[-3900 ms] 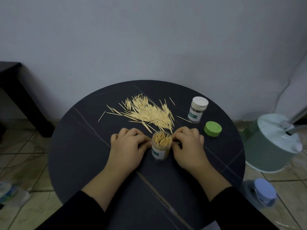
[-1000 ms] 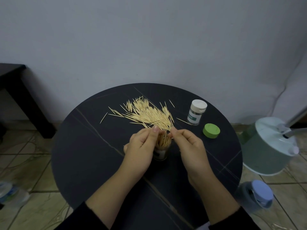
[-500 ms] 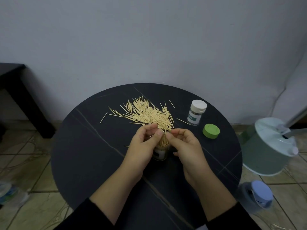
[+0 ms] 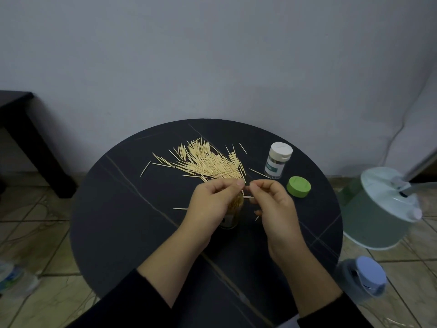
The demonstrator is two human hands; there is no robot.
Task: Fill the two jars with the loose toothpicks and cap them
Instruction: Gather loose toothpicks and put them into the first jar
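On the round dark table (image 4: 123, 223), an open jar (image 4: 233, 210) packed with upright toothpicks stands near the middle, mostly hidden behind the left hand (image 4: 210, 207). That hand is raised over the jar's mouth with fingers curled and thumb and forefinger pressed tip to tip; whether anything sits between them cannot be told. Just beside it, the right hand (image 4: 272, 207) is curled the same way, its fingertips almost meeting the left's, and it pinches a toothpick (image 4: 248, 197) whose end pokes out leftward over the jar. Behind the hands lies the pile of loose toothpicks (image 4: 208, 160), fanned toward the wall, with a few strays around it. Farther right stands the second jar (image 4: 277, 163), upright under a white cap, and near it, apart from both jars, rests the green cap (image 4: 298, 187). A pale green lidded pot (image 4: 378, 209) sits on the tiled floor to the right.
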